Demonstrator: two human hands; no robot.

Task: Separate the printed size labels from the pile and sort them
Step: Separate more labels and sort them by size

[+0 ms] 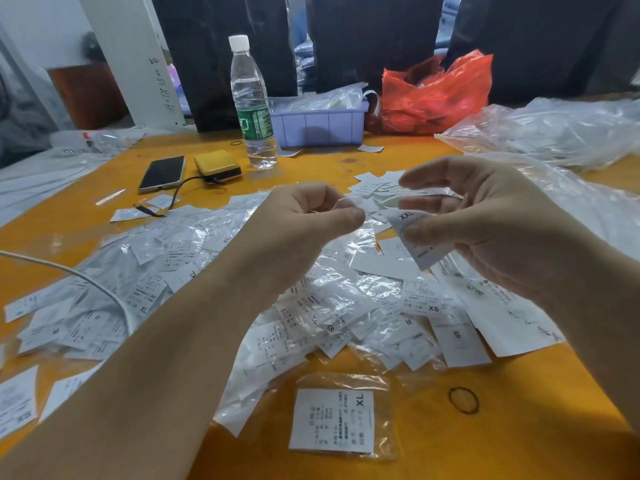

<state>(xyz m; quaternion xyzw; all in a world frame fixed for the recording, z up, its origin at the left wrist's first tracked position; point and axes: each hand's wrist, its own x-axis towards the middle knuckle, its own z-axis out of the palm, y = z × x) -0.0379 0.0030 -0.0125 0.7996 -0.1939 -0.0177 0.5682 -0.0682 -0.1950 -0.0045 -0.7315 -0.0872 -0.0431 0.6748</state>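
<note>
Progress is early. Your right hand [485, 223] pinches one XXL label [420, 237] between thumb and fingers, held above the pile [242, 289]. Your left hand [311, 213] has its fingers curled in with thumb against fingertips; whether it grips a thin film cannot be told. One bagged XL label [332, 419] lies apart on the worktop [519, 393] near you, seemingly sorted. The bulk of the labels, mixed sizes in clear sleeves, remains unsorted between your arms.

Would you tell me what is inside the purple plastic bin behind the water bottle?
The purple bin holds clear plastic packets of white labels heaped above its rim. Its opaque walls hide whatever lies lower down, and the water bottle covers its left end.
</note>
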